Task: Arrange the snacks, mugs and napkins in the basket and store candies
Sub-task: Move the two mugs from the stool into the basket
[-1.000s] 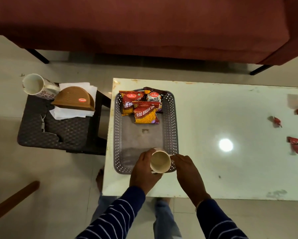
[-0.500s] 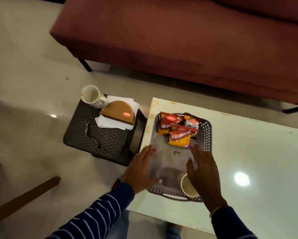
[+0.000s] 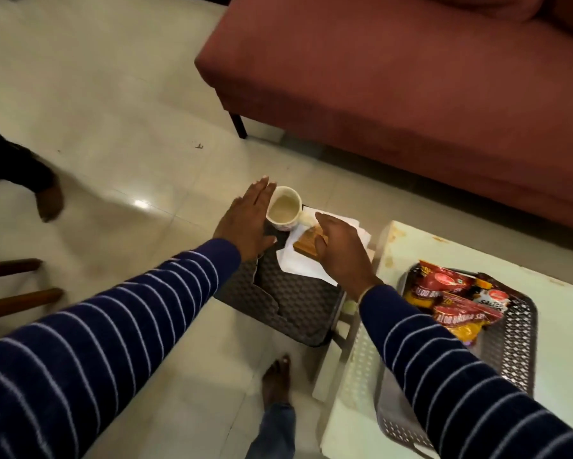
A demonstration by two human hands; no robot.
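Note:
A white mug (image 3: 284,209) stands on a dark woven stool (image 3: 295,303) beside white napkins (image 3: 298,261) under a wooden holder (image 3: 306,241). My left hand (image 3: 247,223) is flat and open just left of the mug, close to its side. My right hand (image 3: 339,250) hovers open over the holder and napkins, right of the mug. On the white table (image 3: 411,246) the grey perforated basket (image 3: 517,346) holds several red and yellow snack packets (image 3: 457,303). My right arm hides the basket's near end.
A maroon sofa (image 3: 411,94) stands behind the stool and table. Another person's foot (image 3: 48,202) is on the tiled floor at far left, and wooden legs (image 3: 13,293) show at the left edge. My own foot (image 3: 276,382) is below the stool.
My view has swung left. Both hands have left the basket, where the first mug was set down, and reached out to the stool on either side of the second mug.

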